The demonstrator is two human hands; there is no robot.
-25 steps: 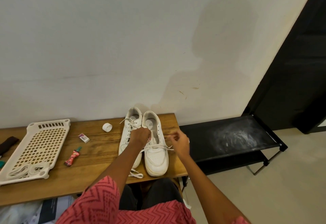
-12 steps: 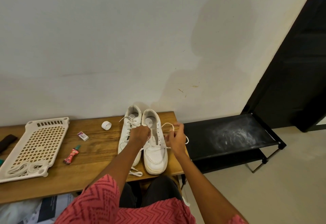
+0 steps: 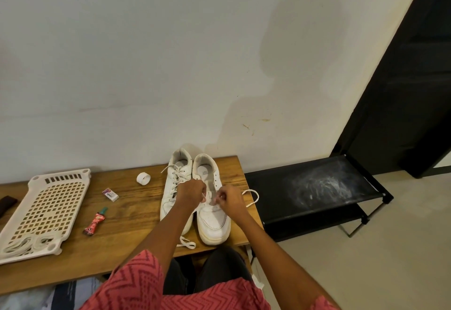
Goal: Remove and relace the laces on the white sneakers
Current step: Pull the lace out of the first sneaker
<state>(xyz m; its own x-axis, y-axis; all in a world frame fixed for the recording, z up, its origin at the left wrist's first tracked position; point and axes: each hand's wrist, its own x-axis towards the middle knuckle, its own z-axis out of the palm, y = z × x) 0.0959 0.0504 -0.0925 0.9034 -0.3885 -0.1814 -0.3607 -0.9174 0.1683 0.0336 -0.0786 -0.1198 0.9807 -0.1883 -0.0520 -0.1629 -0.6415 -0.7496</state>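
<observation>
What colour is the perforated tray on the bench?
Cream-white tray, clearest in the head view.

2 white sneakers side by side on the wooden bench (image 3: 127, 214), heels toward the wall. My left hand (image 3: 190, 193) and right hand (image 3: 228, 200) are both over the right sneaker (image 3: 212, 209), each pinching its lace (image 3: 252, 198); a loop of it trails off to the right. The left sneaker (image 3: 174, 182) is laced, one end lying loose by its toe. Left of that: tape roll (image 3: 143, 178), small box (image 3: 110, 194), red tube (image 3: 94, 222), white perforated tray (image 3: 46, 209).
</observation>
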